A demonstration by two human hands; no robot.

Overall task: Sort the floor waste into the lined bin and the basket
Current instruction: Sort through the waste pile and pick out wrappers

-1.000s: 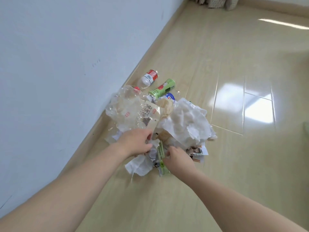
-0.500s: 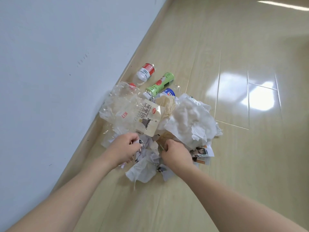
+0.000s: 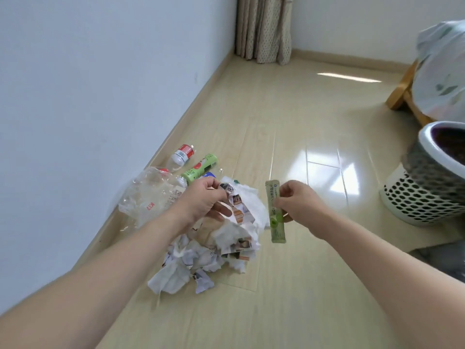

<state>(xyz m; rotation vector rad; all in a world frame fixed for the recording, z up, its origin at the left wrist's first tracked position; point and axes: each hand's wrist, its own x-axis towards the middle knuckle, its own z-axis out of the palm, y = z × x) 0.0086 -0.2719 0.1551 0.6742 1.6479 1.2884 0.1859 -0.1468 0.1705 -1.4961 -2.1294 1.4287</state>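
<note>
A heap of floor waste (image 3: 201, 255) lies by the wall: crumpled white paper, torn printed scraps and clear plastic packaging (image 3: 148, 197). Behind it lie a red-labelled bottle (image 3: 181, 156) and a green-labelled bottle (image 3: 200, 168). My right hand (image 3: 293, 201) pinches a long green sachet (image 3: 275, 212), held upright above the floor to the right of the heap. My left hand (image 3: 205, 201) holds a torn printed paper strip (image 3: 237, 206) over the heap. At the right edge stands a white perforated bin (image 3: 417, 197) with a dark liner.
A pale blue wall (image 3: 88, 96) with a skirting board runs along the left. A curtain (image 3: 264, 28) hangs in the far corner. A wooden furniture leg (image 3: 402, 94) under a patterned cloth is at the right. Grey fabric (image 3: 442, 258) lies on the floor at the lower right.
Both hands have lifted out of the heap. The right hand now holds the green sachet clear of the pile and the left holds a paper strip. The view has tilted up, showing the bin.
</note>
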